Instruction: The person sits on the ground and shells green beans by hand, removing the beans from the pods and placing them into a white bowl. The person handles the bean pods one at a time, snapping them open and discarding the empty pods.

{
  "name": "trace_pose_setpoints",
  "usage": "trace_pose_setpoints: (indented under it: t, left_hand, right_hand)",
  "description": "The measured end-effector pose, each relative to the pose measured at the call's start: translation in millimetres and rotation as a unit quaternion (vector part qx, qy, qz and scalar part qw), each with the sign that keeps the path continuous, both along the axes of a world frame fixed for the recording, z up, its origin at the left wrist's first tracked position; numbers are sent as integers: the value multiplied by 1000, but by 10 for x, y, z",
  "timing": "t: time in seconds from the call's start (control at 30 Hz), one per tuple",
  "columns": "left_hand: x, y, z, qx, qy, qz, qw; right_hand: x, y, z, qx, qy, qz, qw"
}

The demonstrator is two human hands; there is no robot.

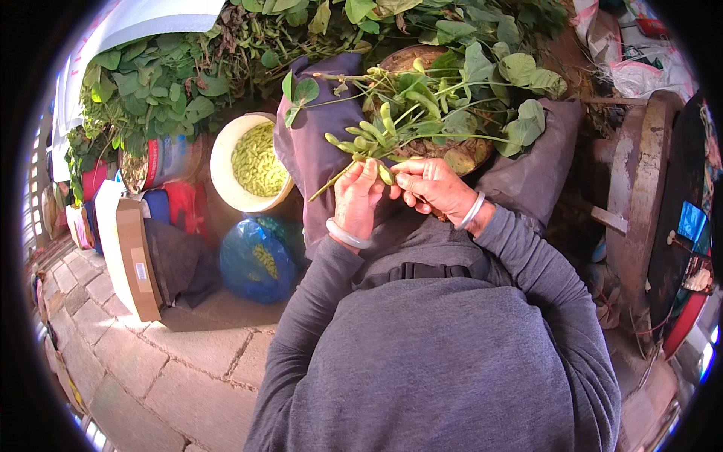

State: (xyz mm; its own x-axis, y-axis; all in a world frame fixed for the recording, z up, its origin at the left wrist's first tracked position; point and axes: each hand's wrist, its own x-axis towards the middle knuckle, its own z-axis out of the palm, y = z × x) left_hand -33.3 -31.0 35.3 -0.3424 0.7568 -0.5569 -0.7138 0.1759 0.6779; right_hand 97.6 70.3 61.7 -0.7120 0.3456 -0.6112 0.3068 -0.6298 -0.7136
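A leafy soybean stem (339, 181) with several plump green pods (370, 133) lies across my lap. My left hand (357, 195) pinches it near its lower end. Between the fingertips of both hands is a single green pod (386, 174). My right hand (435, 183) has thumb and forefinger closed at that pod's end, the other fingers curled. Beneath the stem, a round basket or tray (471, 155) rests between my knees, largely covered by leaves. Left of my lap stands a cream bucket (220, 164) holding shelled green beans (257, 161).
Beside the bucket sits a blue plastic bag (257, 260), with a cardboard box (133, 260) farther left. Heaped bean plants (152, 85) fill the far side. A worn wooden stool (635, 198) lies on its side at right. Paving stones (186, 361) cover the ground.
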Motion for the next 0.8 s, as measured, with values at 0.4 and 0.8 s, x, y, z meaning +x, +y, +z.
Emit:
trace_pose_setpoints:
  t: [0.4, 0.8]
  left_hand:
    - [-85, -55, 52, -2, 11, -79, 997]
    - [-134, 9, 119, -96, -85, -2, 992]
  right_hand:
    - [-25, -41, -87, 187, 8, 29, 982]
    - [28, -20, -192, 255, -42, -57, 964]
